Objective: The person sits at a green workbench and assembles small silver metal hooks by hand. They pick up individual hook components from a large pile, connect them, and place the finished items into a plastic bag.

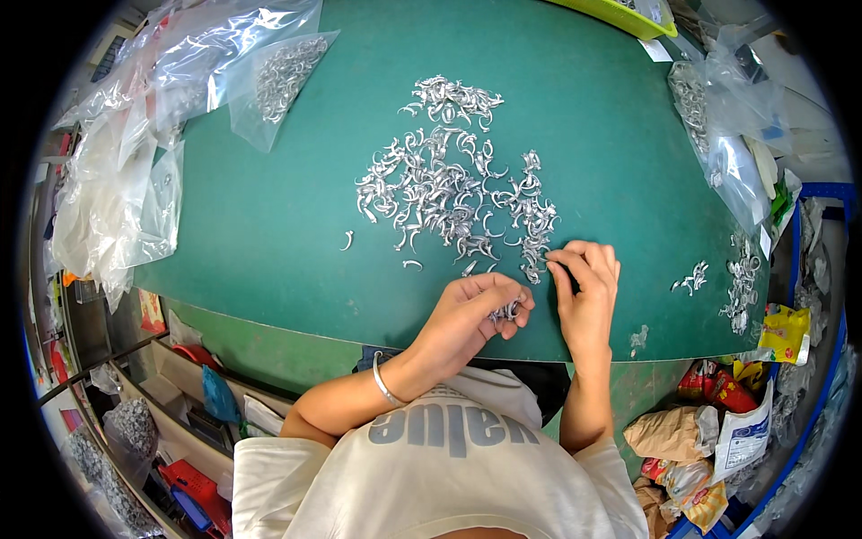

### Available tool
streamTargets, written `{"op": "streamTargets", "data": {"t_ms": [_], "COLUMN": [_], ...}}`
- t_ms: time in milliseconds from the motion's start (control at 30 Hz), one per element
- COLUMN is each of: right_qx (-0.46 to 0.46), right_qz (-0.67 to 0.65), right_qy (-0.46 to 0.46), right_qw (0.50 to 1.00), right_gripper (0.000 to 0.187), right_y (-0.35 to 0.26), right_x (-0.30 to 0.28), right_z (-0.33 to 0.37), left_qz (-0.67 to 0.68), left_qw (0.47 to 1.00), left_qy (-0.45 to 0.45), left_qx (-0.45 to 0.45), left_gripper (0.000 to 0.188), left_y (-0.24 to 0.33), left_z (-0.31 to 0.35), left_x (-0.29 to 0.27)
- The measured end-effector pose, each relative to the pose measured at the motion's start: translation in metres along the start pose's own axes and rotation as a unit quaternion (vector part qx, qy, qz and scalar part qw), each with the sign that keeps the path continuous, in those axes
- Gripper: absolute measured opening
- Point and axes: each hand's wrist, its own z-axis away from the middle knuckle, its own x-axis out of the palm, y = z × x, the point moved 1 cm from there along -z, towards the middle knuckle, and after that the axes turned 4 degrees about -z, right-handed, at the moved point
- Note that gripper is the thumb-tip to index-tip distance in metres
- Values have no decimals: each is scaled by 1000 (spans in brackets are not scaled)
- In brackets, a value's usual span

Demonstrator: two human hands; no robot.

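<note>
Small curved silver metal pieces [440, 193] lie in a loose heap on the green tabletop [269, 225]. My left hand [467, 314] is curled around several of these pieces [505, 311], in front of the heap near the table's front edge. To its right, my right hand [588, 283] has thumb and forefinger pinched together at the heap's lower right edge. Whatever lies between those fingertips is too small to make out. A smaller cluster of pieces [453, 99] sits behind the main heap, and a few singles lie apart at its left.
Clear plastic bags [144, 135] cover the far left, one bag [285, 81] holding metal pieces. More bags [732, 162] stand at the right, near another small pile [743, 283]. A yellow-green tray [620, 13] is at the back. Packages [709, 431] fill a spot beside the table, lower right.
</note>
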Motion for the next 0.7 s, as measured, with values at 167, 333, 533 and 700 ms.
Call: {"op": "streamTargets", "data": {"t_ms": [167,333,533,700], "right_qx": [-6,-6,-54,-107], "right_qz": [-14,-61,-87,-45], "right_qy": [-2,6,-25,-31], "right_qw": [1000,998,994,993], "right_gripper": [8,8,11,13], "right_y": [0,-8,-22,-29], "right_x": [0,-11,-21,-24], "right_z": [0,4,8,10], "left_qz": [-20,-18,-116,-228], "left_qw": [1000,999,990,965], "left_qy": [0,23,40,32], "left_qx": [24,21,64,124], "left_gripper": [15,17,21,18], "left_y": [0,-3,-1,1], "left_z": [0,-1,0,2], "left_x": [1,-2,2,5]}}
